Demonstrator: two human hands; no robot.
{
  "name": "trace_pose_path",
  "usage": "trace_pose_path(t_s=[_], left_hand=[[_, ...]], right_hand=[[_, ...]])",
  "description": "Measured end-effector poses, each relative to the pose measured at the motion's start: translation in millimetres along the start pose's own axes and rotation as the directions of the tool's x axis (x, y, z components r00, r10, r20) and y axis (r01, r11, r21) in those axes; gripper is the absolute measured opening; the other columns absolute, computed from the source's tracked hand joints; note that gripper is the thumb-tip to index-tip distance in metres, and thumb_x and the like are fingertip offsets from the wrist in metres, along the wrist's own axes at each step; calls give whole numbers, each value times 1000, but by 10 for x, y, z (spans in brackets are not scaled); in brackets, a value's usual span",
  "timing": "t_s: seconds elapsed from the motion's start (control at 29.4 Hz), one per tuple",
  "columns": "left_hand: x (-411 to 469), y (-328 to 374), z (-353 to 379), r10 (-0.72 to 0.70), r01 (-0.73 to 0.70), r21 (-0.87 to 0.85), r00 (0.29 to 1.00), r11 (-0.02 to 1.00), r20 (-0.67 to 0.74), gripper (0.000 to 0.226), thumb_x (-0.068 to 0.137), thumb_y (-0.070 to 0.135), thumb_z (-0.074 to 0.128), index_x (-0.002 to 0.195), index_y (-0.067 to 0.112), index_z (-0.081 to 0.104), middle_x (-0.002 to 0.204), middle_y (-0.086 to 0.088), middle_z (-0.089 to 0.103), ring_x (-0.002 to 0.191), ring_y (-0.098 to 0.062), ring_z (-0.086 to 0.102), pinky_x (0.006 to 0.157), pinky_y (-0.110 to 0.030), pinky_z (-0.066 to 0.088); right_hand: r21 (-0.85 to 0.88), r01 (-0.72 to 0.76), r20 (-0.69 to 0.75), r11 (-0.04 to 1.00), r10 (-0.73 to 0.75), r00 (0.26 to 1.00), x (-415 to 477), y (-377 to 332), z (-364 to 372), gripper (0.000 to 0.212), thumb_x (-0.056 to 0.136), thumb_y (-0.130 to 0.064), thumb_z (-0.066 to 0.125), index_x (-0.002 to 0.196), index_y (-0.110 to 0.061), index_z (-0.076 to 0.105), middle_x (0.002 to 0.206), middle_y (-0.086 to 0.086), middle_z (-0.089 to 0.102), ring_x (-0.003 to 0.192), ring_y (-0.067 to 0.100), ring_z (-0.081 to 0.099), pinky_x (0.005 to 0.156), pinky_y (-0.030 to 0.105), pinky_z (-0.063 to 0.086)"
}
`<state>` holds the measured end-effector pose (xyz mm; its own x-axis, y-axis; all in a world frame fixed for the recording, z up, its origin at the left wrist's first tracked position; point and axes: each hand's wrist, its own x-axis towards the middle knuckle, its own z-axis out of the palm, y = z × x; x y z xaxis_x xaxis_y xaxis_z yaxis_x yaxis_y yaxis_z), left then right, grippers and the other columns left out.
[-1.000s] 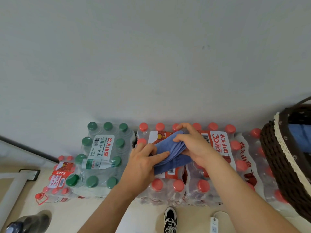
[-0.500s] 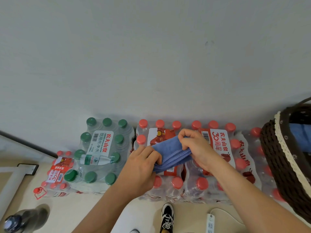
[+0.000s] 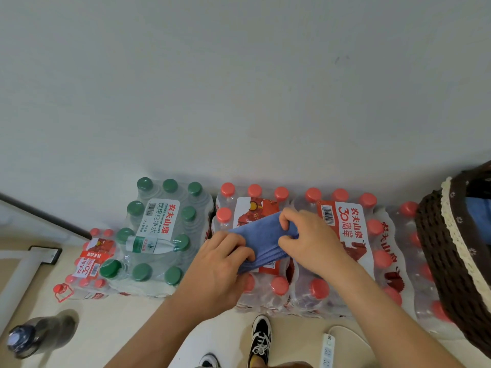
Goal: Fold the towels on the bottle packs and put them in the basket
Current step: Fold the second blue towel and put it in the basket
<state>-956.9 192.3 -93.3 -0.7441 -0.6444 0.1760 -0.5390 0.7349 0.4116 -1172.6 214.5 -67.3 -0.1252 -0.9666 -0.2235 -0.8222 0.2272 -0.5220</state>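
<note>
A folded blue towel (image 3: 261, 236) lies on the red-capped bottle packs (image 3: 345, 235) by the wall. My left hand (image 3: 221, 264) grips the towel's near left end, fingers curled over its edge. My right hand (image 3: 305, 241) pinches its right end, thumb and fingers bent round the cloth. The dark wicker basket (image 3: 446, 251) with a cream lace rim stands on the packs at the far right, and blue cloth (image 3: 481, 219) shows inside it.
A green-capped bottle pack (image 3: 159, 235) stands left of the red ones, with a smaller red pack (image 3: 90, 264) lower beside it. A dark bottle (image 3: 32, 337) stands on the floor at bottom left. A shoe (image 3: 261, 338) and a power strip (image 3: 328, 350) lie on the floor below the packs.
The towel has been folded narrower between both hands. My left hand's fingers went from lying flat on the cloth to curling round its edge; my right hand shifted its grip slightly right.
</note>
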Motion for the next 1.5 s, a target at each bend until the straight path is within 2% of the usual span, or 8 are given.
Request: trace_pose_path(t_s=[0.24,0.48,0.68,0.78,0.88,1.06,1.33,1.5], left_hand=[[-89,-53,92,33,-24,74,993,997,-114,34,75,11,75,106,13,62,110,-5,57,103,-26,52,93,-29,42],[10,-149,139,26,7,165,980,986,-195,40,78,16,58,117,10,52,112,-11,59,102,-26,52,94,-31,41],[330,-128,2,-349,321,-175,924,931,-159,37,82,21,43,116,19,56,111,2,54,90,-4,49,77,-17,42],[403,-94,-162,-450,377,-397,887,837,-107,40,78,15,40,110,24,62,101,11,58,93,0,53,74,-7,40],[325,-85,-176,-562,475,-520,827,710,-12,34,86,15,39,90,40,62,90,16,65,87,2,58,74,-12,45],[232,11,-55,-704,627,-417,709,658,-43,14,87,39,64,81,26,63,75,9,66,72,-9,60,61,-20,43],[204,96,55,-685,602,-383,718,701,-126,22,83,34,69,80,22,51,80,4,54,67,-5,47,62,-24,32],[131,87,-112,-804,568,-770,581,289,127,26,77,28,77,81,9,61,74,-6,65,65,-17,58,57,-24,47]], right_hand=[[-448,251,-185,858,-364,913,-144,119,118,16,73,-19,61,89,-16,61,129,8,54,127,27,45,96,43,39],[-562,344,18,752,-405,914,-128,160,54,60,73,-70,49,101,-17,55,131,10,60,124,25,55,101,56,41],[-325,375,12,868,-393,920,66,138,-93,32,76,-42,60,98,-25,46,106,-5,60,99,16,57,83,37,45],[92,238,48,967,-243,969,96,84,-259,13,84,-35,56,81,-22,53,77,-4,58,71,16,54,61,32,40],[367,48,119,929,-98,988,90,59,-194,11,90,-29,57,91,-23,66,86,-3,67,81,15,63,70,33,49],[144,-93,-34,985,99,994,-34,-27,229,22,98,-38,43,100,-20,57,93,2,67,85,25,62,72,39,51],[-109,-268,-112,957,256,960,-143,-220,353,49,101,-49,20,118,-16,50,102,11,67,93,32,63,74,38,47],[284,-381,-6,880,400,917,-327,-416,281,47,97,-57,30,113,-16,47,111,9,61,102,30,59,81,38,45]])
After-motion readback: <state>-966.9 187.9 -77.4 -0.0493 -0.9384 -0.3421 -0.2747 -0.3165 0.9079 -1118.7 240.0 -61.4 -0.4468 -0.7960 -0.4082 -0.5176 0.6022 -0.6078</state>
